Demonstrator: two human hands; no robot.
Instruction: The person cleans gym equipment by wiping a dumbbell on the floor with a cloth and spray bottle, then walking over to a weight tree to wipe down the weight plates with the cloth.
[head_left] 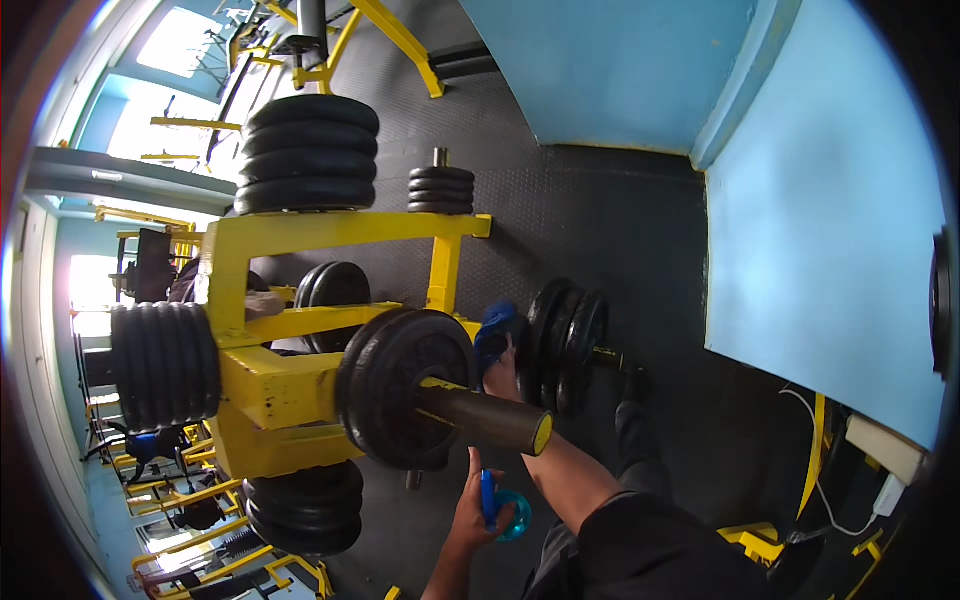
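My left hand is wrapped round a spray bottle with a blue trigger head and a see-through teal body, held low below the rack. My right arm reaches forward under a thick black bar end. A blue cloth is bunched in my right hand, whose fingers are partly hidden by it. Cloth and hand are beside the black weight plates on the rack's right-hand peg; whether they touch is hard to tell. Nearer to me, more round plates hang on the thick bar of the yellow rack.
Other plate stacks sit on the rack: a large one, a small one, one at left and one below. Blue walls stand right. A white cable hangs by them. Yellow gym machines line the left over dark rubber flooring.
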